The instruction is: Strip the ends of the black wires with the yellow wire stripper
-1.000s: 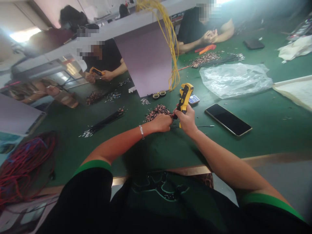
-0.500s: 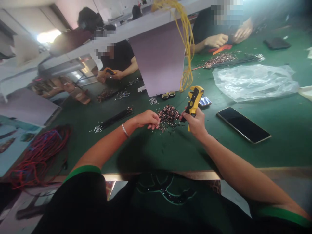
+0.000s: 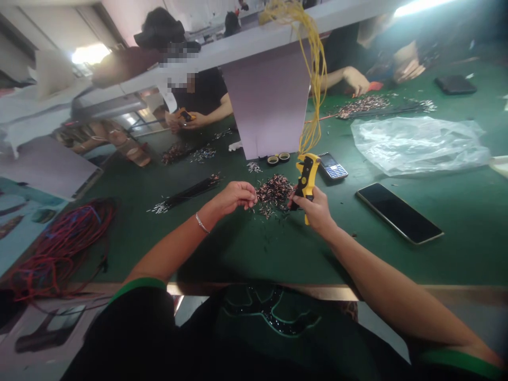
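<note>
My right hand [image 3: 313, 208] is shut around the handles of a yellow and black wire-stripping tool [image 3: 306, 179], which stands upright with its jaws pointing away from me. My left hand [image 3: 236, 197] hovers loosely curled at the left edge of a heap of short wires with copper-coloured terminals [image 3: 273, 194]. Its fingertips are close to the heap, and nothing shows in them. The tool's lower handle sticks out below my right fist. Both hands are over a green table mat [image 3: 246, 248].
Nearby lie a keypad phone [image 3: 332, 166], a smartphone [image 3: 399, 213], tape rolls [image 3: 278, 157], a black wire bundle [image 3: 186, 193] and a plastic bag [image 3: 416, 145]. Yellow wire [image 3: 313, 95] hangs from a divider [image 3: 268, 100]. Red wire [image 3: 63, 248] lies left. Co-workers [image 3: 198, 100] sit opposite.
My left hand has moved off the tool to beside the heap, and the heap looks more spread. The tool stays in my right hand. The view has turned slightly.
</note>
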Action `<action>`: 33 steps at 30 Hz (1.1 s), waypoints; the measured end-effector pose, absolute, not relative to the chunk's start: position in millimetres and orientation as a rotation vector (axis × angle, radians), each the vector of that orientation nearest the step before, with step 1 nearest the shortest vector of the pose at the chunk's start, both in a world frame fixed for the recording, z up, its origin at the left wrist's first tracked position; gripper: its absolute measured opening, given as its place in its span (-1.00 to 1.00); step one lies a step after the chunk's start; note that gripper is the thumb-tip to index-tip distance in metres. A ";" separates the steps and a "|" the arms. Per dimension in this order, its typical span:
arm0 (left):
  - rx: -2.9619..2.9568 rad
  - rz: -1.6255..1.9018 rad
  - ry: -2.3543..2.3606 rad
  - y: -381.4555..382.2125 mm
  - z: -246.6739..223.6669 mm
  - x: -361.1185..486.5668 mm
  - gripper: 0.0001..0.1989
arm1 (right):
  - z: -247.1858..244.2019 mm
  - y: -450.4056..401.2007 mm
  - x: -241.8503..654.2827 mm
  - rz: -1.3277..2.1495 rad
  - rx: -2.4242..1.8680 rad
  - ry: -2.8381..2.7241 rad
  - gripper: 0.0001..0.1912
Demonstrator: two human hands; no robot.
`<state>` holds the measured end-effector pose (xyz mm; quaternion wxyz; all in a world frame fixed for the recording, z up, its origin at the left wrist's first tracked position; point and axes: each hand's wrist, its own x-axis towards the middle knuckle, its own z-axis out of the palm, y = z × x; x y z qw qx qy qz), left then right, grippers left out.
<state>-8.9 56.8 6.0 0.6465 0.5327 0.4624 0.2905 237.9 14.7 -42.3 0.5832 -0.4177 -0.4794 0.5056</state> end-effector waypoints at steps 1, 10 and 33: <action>1.217 0.671 1.066 55.3 5.3 -6.7 -0.85 | -42.0 14.2 237.6 1.209 -0.956 -1.130 -0.73; 1.293 0.807 1.095 34.4 0.7 13.0 -0.29 | -43.6 9.3 234.0 1.303 -0.906 -1.272 -0.71; 1.667 0.635 0.852 29.1 -19.5 40.7 -0.18 | -40.2 -6.7 230.1 1.117 -1.008 -1.337 -0.76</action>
